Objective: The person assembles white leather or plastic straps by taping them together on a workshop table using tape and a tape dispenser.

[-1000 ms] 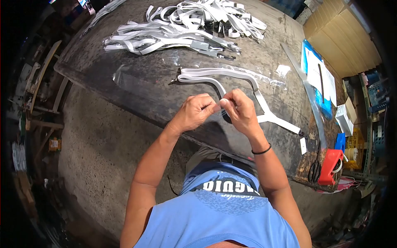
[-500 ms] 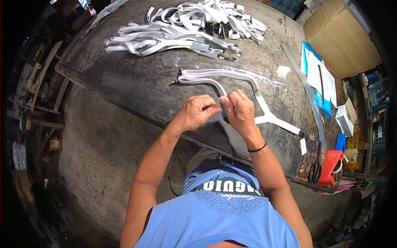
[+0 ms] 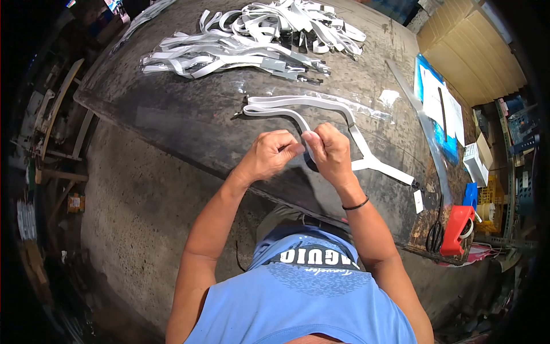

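White Y-shaped straps (image 3: 375, 164) with dark clips at their ends lie on the dark worktable (image 3: 189, 123) in front of me. My right hand (image 3: 330, 150) is closed around part of the near strap, just left of the Y junction. Beside it, my left hand (image 3: 269, 155) is closed in a pinch, its fingertips close to the right thumb; whatever they hold is too small or hidden to name. A clear plastic strip (image 3: 366, 109) lies behind the straps. Farther back are a bundle of white straps (image 3: 229, 54) and a looser heap (image 3: 298, 23).
On the right are a red tape dispenser (image 3: 455, 230), black scissors (image 3: 435, 234), a small white box (image 3: 476, 163), papers on blue plastic (image 3: 444, 109) and a cardboard box (image 3: 470, 51). A small white tag (image 3: 418, 202) lies near the strap's end clip.
The view has shifted slightly, so the table items appear a little farther left. Both hands keep nearly the same closed pose beside each other.
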The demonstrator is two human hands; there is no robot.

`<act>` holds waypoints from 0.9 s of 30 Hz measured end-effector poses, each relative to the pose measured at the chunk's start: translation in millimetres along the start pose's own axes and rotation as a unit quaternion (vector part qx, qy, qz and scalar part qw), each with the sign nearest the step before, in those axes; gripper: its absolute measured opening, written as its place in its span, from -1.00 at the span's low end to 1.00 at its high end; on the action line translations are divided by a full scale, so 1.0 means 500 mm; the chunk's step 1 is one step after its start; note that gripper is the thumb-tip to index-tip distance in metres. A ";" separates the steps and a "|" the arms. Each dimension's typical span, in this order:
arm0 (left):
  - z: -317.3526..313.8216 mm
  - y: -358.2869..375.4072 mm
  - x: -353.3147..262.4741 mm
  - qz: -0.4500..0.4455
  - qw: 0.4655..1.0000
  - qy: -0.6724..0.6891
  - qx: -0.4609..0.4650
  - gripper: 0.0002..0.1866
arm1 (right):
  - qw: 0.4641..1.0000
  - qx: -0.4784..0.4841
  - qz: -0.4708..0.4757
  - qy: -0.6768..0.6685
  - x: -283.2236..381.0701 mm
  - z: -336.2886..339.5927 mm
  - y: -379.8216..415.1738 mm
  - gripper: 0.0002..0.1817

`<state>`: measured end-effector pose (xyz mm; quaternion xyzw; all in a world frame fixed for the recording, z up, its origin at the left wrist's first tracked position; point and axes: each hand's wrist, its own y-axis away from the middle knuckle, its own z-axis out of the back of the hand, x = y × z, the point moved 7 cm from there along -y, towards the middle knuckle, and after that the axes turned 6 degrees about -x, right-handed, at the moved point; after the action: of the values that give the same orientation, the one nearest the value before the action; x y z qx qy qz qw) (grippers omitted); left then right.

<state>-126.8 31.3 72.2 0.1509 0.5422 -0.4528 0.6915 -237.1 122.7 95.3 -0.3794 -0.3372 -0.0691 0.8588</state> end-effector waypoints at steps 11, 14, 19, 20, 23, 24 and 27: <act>-0.029 -0.004 -0.006 -0.072 0.996 0.038 -0.042 -0.86 | 0.998 0.022 0.023 0.059 0.000 -0.011 -0.001 -0.84; -0.012 -0.004 -0.006 -0.042 0.998 0.028 -0.037 -0.86 | 0.992 0.058 -0.080 -0.073 -0.020 -0.008 -0.003 -0.83; -0.010 -0.005 -0.003 -0.019 0.999 -0.042 -0.004 -0.87 | 0.991 0.060 -0.052 -0.105 -0.008 0.004 -0.003 -0.81; -0.017 -0.005 -0.013 -0.040 0.999 -0.036 -0.009 -0.87 | 0.993 0.064 -0.066 -0.081 -0.014 -0.001 0.000 -0.80; -0.026 -0.008 -0.017 -0.044 0.999 0.009 -0.017 -0.86 | 0.996 0.050 -0.072 -0.003 -0.008 -0.005 0.002 -0.81; -0.027 -0.010 -0.011 -0.026 0.998 0.048 -0.022 -0.85 | 0.997 0.048 -0.057 0.010 -0.005 -0.003 -0.001 -0.83; -0.013 -0.007 0.009 -0.023 1.000 0.007 -0.008 -0.85 | 0.994 0.018 -0.015 -0.111 0.010 0.004 -0.011 -0.84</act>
<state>-133.7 31.6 66.8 0.1363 0.5542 -0.4634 0.6779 -236.5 120.7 102.8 -0.3645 -0.4376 -0.0331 0.8213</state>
